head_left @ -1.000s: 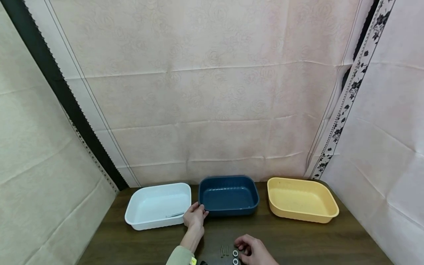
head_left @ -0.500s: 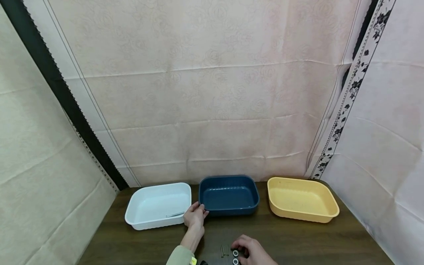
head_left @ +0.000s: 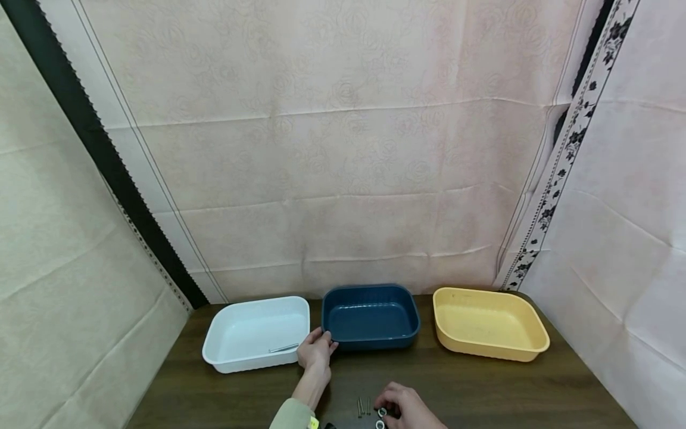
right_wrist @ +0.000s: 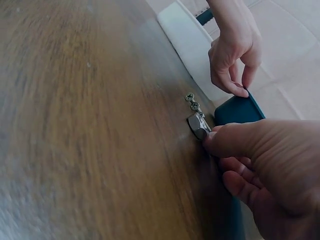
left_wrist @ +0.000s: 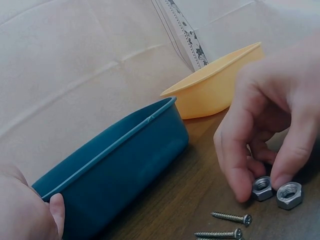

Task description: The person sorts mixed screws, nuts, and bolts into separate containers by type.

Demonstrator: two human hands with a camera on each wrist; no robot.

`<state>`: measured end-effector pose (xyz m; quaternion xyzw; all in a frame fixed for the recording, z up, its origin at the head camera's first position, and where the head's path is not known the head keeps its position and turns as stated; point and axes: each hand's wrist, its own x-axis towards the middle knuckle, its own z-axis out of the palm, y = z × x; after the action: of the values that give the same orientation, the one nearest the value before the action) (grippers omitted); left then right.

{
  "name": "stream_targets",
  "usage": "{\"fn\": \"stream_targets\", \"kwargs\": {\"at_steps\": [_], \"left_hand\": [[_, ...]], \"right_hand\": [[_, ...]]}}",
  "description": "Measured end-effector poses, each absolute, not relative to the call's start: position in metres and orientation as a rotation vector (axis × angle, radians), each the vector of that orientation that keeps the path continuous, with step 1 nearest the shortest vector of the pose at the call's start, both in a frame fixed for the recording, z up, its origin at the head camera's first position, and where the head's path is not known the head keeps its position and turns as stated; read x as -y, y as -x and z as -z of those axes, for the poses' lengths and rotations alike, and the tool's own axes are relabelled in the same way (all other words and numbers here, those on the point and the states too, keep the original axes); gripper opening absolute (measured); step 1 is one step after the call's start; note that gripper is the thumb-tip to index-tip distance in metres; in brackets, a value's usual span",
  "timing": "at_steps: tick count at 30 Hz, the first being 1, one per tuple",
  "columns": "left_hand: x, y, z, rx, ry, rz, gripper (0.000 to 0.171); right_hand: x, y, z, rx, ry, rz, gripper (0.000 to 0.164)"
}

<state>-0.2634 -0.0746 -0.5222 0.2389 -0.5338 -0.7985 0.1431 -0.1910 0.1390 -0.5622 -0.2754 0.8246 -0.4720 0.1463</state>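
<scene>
The near nut rests on the tabletop at 6 o'clock from the far nut, which the right hand pinches between thumb and finger. Both look hard, rigid and dense for their size; the smooth faces may slip, so opposite flats seem the surest hold. Screws lie at 9 o'clock, probably lighter and apt to roll, best taken by the shank. Farther off, the left hand grips the blue bin at its 8 o'clock corner; that bin, at 12, looks stiff, light and easily shoved. The white bin sits at 10, the yellow bin at 2.
</scene>
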Motion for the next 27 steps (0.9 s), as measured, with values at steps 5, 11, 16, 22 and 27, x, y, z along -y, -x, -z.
{"fn": "stream_targets", "kwargs": {"at_steps": [5, 11, 16, 22, 27], "left_hand": [[0.0753, 0.2636, 0.5218, 1.548, -0.698, 2.302, 0.033], [0.0753, 0.2631, 0.5222, 1.539, -0.698, 2.298, 0.032], [0.0751, 0.2633, 0.5236, 1.536, -0.697, 2.298, 0.032], [0.0756, 0.2628, 0.5234, 1.534, -0.682, 2.307, 0.033], [0.0754, 0.2630, 0.5237, 1.536, -0.684, 2.309, 0.031]], "right_hand": [[-0.1398, 0.1913, 0.5618, -2.377, 0.779, 1.355, 0.010], [-0.1394, 0.1902, 0.5634, -2.418, 0.819, 1.366, 0.008], [-0.1406, 0.1895, 0.5630, -2.420, 0.805, 1.388, 0.008], [-0.1445, 0.1892, 0.5590, -2.454, 0.749, 1.416, 0.010], [-0.1484, 0.1942, 0.5556, -2.584, 0.855, 1.454, 0.010]]}}
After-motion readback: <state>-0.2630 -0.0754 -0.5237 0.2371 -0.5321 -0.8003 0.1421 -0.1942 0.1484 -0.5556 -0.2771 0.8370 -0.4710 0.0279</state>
